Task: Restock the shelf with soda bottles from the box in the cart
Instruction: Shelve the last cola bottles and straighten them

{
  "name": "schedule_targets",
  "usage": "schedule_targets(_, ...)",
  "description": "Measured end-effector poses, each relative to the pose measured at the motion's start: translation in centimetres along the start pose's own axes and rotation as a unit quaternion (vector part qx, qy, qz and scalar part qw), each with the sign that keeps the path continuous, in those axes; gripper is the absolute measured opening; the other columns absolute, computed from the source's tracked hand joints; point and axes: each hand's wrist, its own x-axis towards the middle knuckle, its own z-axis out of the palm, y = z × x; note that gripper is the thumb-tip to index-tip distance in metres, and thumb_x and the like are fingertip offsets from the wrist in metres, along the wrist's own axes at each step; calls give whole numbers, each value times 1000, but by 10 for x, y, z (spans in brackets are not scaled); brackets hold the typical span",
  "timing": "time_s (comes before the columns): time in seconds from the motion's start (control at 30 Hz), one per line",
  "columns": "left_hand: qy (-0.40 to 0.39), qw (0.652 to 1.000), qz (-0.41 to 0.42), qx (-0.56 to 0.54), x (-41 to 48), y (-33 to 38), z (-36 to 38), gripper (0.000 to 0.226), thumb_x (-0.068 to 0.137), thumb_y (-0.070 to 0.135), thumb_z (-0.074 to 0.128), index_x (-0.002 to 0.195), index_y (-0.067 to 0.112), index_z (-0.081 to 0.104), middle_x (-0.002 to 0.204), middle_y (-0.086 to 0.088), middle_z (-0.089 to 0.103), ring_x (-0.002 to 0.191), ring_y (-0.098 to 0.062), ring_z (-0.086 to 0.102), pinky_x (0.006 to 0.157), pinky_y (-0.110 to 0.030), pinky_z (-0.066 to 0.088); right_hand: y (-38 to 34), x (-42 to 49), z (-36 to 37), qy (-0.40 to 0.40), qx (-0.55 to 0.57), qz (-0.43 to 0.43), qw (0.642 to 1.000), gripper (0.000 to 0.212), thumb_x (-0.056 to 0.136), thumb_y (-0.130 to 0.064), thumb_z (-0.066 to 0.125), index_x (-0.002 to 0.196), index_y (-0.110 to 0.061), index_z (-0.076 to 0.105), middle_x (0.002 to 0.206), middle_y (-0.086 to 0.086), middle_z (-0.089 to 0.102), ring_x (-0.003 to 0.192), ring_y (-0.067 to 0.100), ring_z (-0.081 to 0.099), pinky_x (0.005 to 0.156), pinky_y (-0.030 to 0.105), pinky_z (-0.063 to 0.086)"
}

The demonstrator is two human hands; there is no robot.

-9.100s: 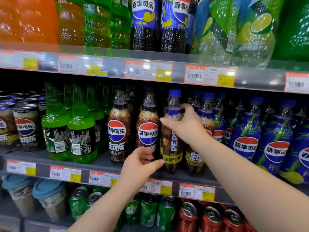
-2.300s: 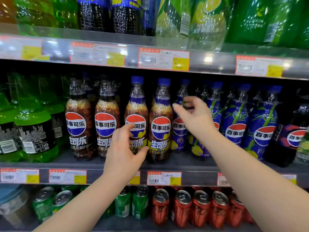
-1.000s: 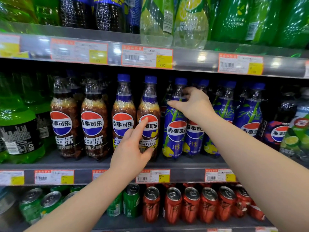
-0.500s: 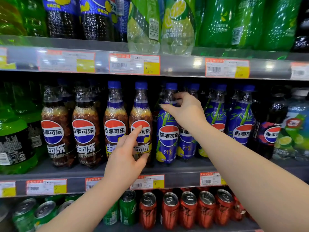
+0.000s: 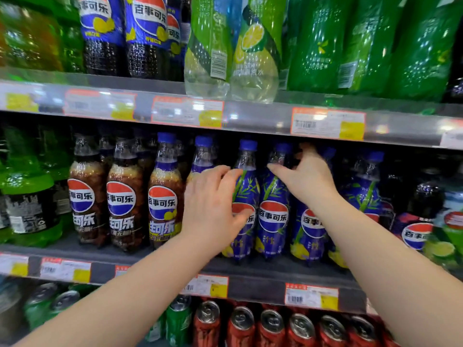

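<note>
On the middle shelf [image 5: 150,265] stand rows of cola bottles. Brown ones with dark caps [image 5: 86,196] are at left, then brown ones with blue caps [image 5: 164,196], then blue bamboo-print bottles [image 5: 274,204]. My left hand [image 5: 213,204] is spread over the front of the leftmost blue bottle [image 5: 246,186], fingertips at its shoulder and thumb across its label. My right hand [image 5: 307,179] is raised among the necks further right. Its thumb points left at a blue bottle's shoulder, and its blurred fingers reach up behind the necks. Neither the box nor the cart is in view.
Large green, clear and cola bottles [image 5: 250,53] fill the upper shelf, whose rail [image 5: 250,118] hangs just above my right hand. Green bottles [image 5: 27,204] stand at far left and dark ones [image 5: 421,216] at far right. Green and red cans [image 5: 240,324] line the shelf below.
My left hand moved right, off the blue-capped brown bottles and onto the first blue bottle. My right hand shifted right along the blue bottles' necks. The view came closer.
</note>
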Motion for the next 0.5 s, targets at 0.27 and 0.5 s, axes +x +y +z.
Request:
schedule_targets(0.27,-75,990,49,111,2,-5,12,75,68,48,73,133,20,49,130,-14,57,121,-35,50,108,-61,19,-1,-6,8,-40,10,20,999,69,78,-43,67,134,-14,38,133,11,54,121,32,51,93,34,42)
schedule_targets(0.5,-23,990,96,105,3,-17,20,71,58,40,81,122,18,57,116,-15,65,110,-37,59,102,-54,10,2,-7,11,-21,51,30,998,66,84,-31,65,141,-17,34,133,12,54,122,32,49,98,32,39)
